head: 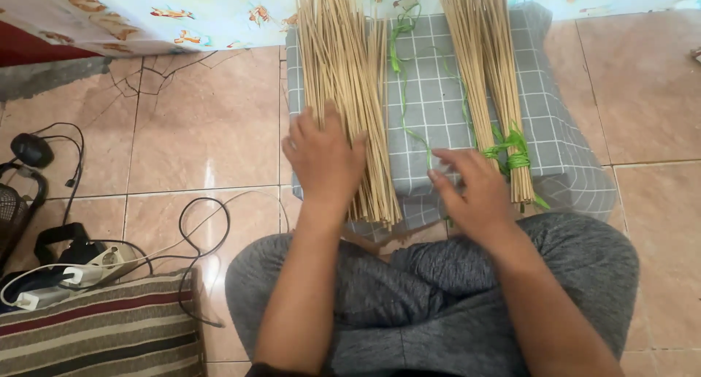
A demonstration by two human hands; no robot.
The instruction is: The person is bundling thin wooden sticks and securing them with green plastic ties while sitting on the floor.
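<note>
- Fingers (321, 128) of left hand (325, 161) spread flat, pressing loose bundle of thin sticks (343, 70) on grey checked cushion (438, 77).
- Right hand (475, 191) half-open over cushion's near edge, holding nothing.
- Likely light, stiff, brittle, prone to rolling; best gripped around middle.
- Two bundles; second, tied bundle (489, 77) on cushion's right side, bound with green string (515, 154).

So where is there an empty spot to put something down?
The pink tiled floor between the grey checked cushion and the black cables is bare, as are the tiles right of the cushion. On the cushion, only the strip between the loose sticks and the tied bundle is free.
</note>
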